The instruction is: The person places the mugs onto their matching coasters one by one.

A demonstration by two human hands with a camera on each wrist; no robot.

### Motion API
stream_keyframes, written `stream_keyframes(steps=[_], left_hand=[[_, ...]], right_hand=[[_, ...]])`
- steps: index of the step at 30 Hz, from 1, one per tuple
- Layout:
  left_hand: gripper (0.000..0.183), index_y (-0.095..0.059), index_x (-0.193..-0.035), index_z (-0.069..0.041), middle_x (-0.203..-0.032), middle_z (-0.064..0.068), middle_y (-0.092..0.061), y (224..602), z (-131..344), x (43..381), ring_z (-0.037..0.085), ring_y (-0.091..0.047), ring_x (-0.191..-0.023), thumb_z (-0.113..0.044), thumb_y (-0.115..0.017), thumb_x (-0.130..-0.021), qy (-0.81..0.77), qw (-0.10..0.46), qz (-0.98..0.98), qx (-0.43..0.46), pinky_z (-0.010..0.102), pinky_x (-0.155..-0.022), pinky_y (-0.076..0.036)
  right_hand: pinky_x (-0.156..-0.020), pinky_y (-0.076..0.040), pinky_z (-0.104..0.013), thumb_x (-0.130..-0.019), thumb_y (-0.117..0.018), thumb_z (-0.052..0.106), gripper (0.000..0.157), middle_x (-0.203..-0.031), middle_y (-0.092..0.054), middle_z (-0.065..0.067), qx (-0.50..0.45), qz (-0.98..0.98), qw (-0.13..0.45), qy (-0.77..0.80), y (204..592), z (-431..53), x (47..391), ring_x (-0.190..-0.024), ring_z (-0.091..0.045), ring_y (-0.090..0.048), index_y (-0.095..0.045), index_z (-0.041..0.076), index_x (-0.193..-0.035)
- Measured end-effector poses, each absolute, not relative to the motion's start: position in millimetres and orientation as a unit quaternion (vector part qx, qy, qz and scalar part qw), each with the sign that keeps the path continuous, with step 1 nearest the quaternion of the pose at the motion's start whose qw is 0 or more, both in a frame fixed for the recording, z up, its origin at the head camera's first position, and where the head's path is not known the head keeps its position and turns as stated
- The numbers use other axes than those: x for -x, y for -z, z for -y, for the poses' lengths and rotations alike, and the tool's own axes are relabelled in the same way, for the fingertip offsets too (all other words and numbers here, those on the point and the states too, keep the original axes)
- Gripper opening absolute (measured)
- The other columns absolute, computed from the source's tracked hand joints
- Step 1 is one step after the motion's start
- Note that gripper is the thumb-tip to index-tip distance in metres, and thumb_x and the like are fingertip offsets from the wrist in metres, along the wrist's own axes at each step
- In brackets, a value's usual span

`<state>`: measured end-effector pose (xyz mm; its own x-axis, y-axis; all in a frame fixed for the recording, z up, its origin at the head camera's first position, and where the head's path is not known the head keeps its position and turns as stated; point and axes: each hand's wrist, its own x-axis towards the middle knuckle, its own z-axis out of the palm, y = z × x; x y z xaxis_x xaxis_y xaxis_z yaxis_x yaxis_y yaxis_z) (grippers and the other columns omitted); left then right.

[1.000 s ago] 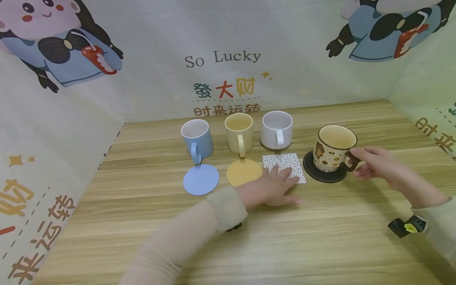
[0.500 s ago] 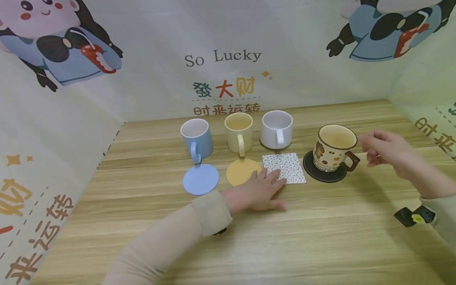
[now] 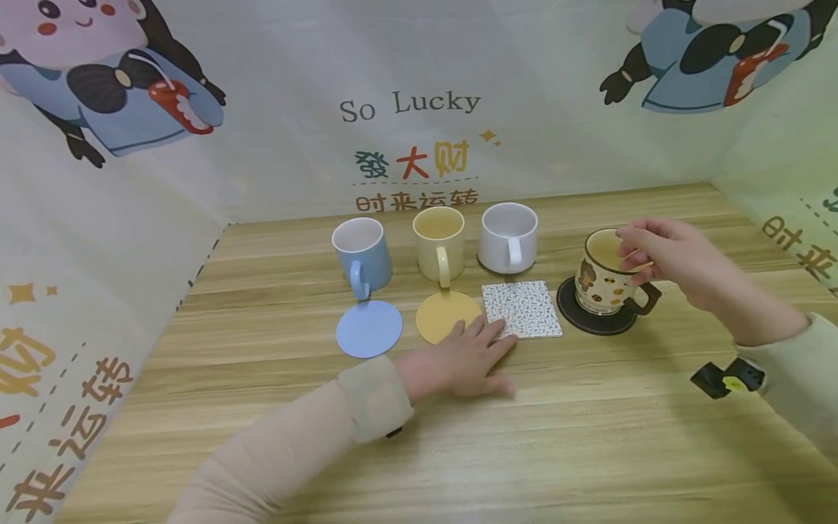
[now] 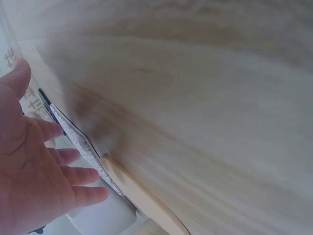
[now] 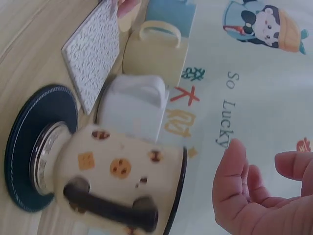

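Observation:
A cream mug with a brown handle and printed cookie shapes [image 3: 597, 291] stands upright on a round black coaster [image 3: 583, 322]. My right hand [image 3: 681, 263] hovers by this mug's rim, fingers loosely bent. In the right wrist view, thumb and fingers of the right hand [image 5: 261, 198] are apart with nothing between them. Fingers spread, my left hand [image 3: 461, 364] is at the near corner of a square patterned coaster [image 3: 524, 306] and the edge of a round yellow coaster [image 3: 441, 316]. Whether it touches either, I cannot tell.
A light blue mug [image 3: 374, 262], a pale yellow mug [image 3: 427, 258] and a white mug [image 3: 494, 251] stand in a row behind the coasters. A round blue coaster [image 3: 369, 329] lies at the left. A printed cloth [image 3: 281, 145] hangs behind the wooden table [image 3: 556, 451].
My right hand let go of the cookie mug's handle, drew off to the right, then rose back over its rim. My left hand slid left and nearer, uncovering more of the square coaster.

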<state>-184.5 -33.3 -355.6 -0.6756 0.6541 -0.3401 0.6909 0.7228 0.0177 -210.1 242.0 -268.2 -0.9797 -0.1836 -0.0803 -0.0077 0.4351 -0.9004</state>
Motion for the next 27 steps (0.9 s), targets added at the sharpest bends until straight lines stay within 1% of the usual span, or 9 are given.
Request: stream_keyframes(steps=[4,7,11,13,16,18,20,24,27], left_hand=[[0.076,-0.015,-0.148,-0.019,-0.154,0.007,-0.007,356,36,181,0.034,-0.008,-0.139,-0.062,-0.036,-0.088,0.052,0.167,-0.917,-0.360,0.050,-0.111,-0.013],[0.076,-0.016,-0.148,-0.018,-0.154,0.007,-0.008,356,38,180,0.034,-0.009,-0.139,-0.062,-0.037,-0.088,0.051,0.165,-0.919,-0.355,0.050,-0.111,-0.013],[0.077,-0.015,-0.148,-0.017,-0.154,0.008,-0.008,356,41,179,0.035,-0.009,-0.139,-0.061,-0.037,-0.088,0.055,0.164,-0.920,-0.352,0.049,-0.111,-0.013],[0.077,-0.015,-0.148,-0.017,-0.154,0.008,-0.008,356,42,180,0.036,-0.009,-0.139,-0.061,-0.037,-0.088,0.056,0.161,-0.921,-0.351,0.049,-0.111,-0.013],[0.077,-0.016,-0.148,-0.016,-0.154,0.009,-0.009,357,43,181,0.036,-0.010,-0.139,-0.061,-0.037,-0.089,0.059,0.155,-0.922,-0.350,0.050,-0.111,-0.014],[0.077,-0.017,-0.148,-0.016,-0.154,0.009,-0.009,358,44,182,0.036,-0.010,-0.138,-0.061,-0.037,-0.089,0.064,0.155,-0.922,-0.350,0.050,-0.111,-0.015],[0.076,-0.017,-0.148,-0.017,-0.154,0.009,-0.010,359,45,183,0.036,-0.010,-0.138,-0.061,-0.036,-0.089,0.067,0.155,-0.922,-0.349,0.049,-0.111,-0.015],[0.075,-0.017,-0.147,-0.018,-0.154,0.007,-0.010,360,46,184,0.036,-0.010,-0.139,-0.061,-0.035,-0.089,0.071,0.159,-0.921,-0.348,0.049,-0.111,-0.016],[0.075,-0.018,-0.147,-0.018,-0.154,0.007,-0.011,360,46,185,0.036,-0.010,-0.139,-0.061,-0.035,-0.089,0.070,0.161,-0.921,-0.348,0.049,-0.111,-0.016]], right_hand=[[-0.067,-0.051,-0.022,-0.098,-0.039,0.034,0.041,-0.096,-0.050,0.004,0.070,-0.833,0.091,0.541,269,-227,211,-0.081,-0.002,-0.056,-0.039,-0.002,-0.117],[-0.072,-0.052,-0.022,-0.098,-0.037,0.032,0.044,-0.103,-0.047,-0.001,0.075,-0.823,0.102,0.553,269,-214,211,-0.084,-0.004,-0.056,-0.036,-0.003,-0.124],[-0.072,-0.052,-0.024,-0.099,-0.036,0.032,0.050,-0.115,-0.043,-0.010,0.067,-0.810,0.128,0.568,270,-194,212,-0.086,-0.007,-0.055,-0.029,-0.004,-0.133],[-0.071,-0.052,-0.024,-0.099,-0.036,0.032,0.052,-0.121,-0.041,-0.015,0.062,-0.809,0.139,0.567,272,-185,213,-0.090,-0.010,-0.052,-0.027,-0.004,-0.135],[-0.073,-0.051,-0.023,-0.098,-0.037,0.032,0.054,-0.131,-0.036,-0.021,0.062,-0.808,0.153,0.565,279,-172,215,-0.102,-0.022,-0.049,-0.025,-0.004,-0.137],[-0.074,-0.051,-0.023,-0.098,-0.037,0.032,0.056,-0.136,-0.032,-0.023,0.060,-0.809,0.160,0.562,284,-164,217,-0.110,-0.031,-0.045,-0.022,-0.004,-0.139],[-0.075,-0.051,-0.024,-0.098,-0.037,0.032,0.057,-0.139,-0.029,-0.024,0.057,-0.808,0.166,0.563,290,-158,219,-0.116,-0.036,-0.042,-0.020,-0.004,-0.140],[-0.081,-0.050,-0.031,-0.099,-0.035,0.029,0.057,-0.142,-0.025,-0.024,0.048,-0.805,0.166,0.567,300,-147,223,-0.120,-0.040,-0.040,-0.016,-0.004,-0.141],[-0.086,-0.048,-0.038,-0.098,-0.035,0.027,0.055,-0.142,-0.027,-0.024,0.037,-0.803,0.157,0.573,306,-140,227,-0.119,-0.040,-0.040,-0.017,-0.004,-0.141]])
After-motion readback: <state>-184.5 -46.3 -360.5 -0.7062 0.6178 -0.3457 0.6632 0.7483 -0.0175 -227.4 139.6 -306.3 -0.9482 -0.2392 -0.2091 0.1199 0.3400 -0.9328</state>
